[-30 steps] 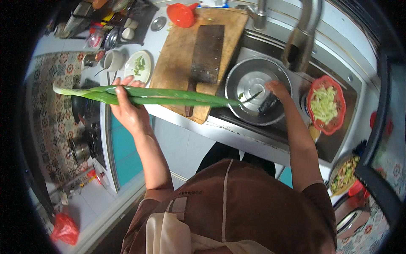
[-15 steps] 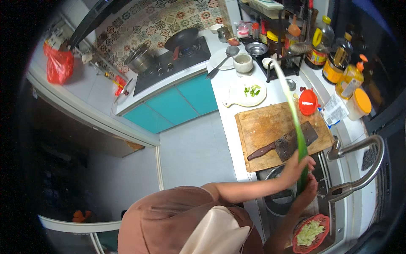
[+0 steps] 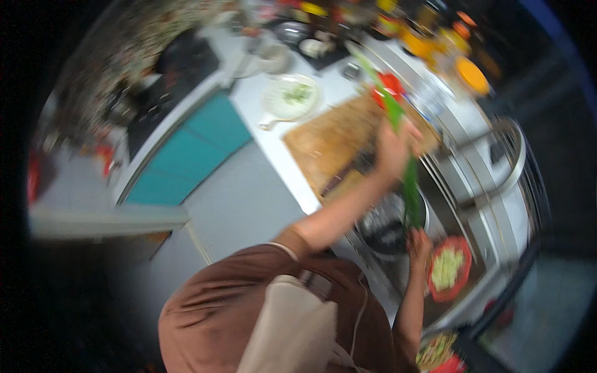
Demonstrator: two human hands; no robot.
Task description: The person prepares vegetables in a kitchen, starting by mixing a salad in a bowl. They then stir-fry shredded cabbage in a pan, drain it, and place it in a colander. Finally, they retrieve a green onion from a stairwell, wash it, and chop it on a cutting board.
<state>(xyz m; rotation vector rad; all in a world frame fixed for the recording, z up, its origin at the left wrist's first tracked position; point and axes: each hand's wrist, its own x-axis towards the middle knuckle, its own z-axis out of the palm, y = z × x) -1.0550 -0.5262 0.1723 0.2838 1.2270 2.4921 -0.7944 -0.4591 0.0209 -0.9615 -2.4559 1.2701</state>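
A long green onion (image 3: 411,193), pale at its far end and dark green toward the near end, stretches between my hands. My left hand (image 3: 393,149) is closed round its middle, above the near right corner of the wooden cutting board (image 3: 336,132). The leafy end is gripped by my right hand (image 3: 419,244), over the right side of a pot (image 3: 380,235) in the sink. A cleaver (image 3: 339,177) lies on the board, its blade partly hidden by my left hand and arm. Motion blurs the picture.
A red basket (image 3: 466,268) of cut pale-green vegetable sits in the sink, close to my right hand. The faucet (image 3: 517,163) arches at the right. Beyond the board are a white plate (image 3: 275,102) with green pieces and a red container (image 3: 388,86). Bottles crowd the far counter.
The view has swung, shifting the counter up and left. My hands have moved apart along the green onion, the left toward its pale end and the right toward its leaf tips.
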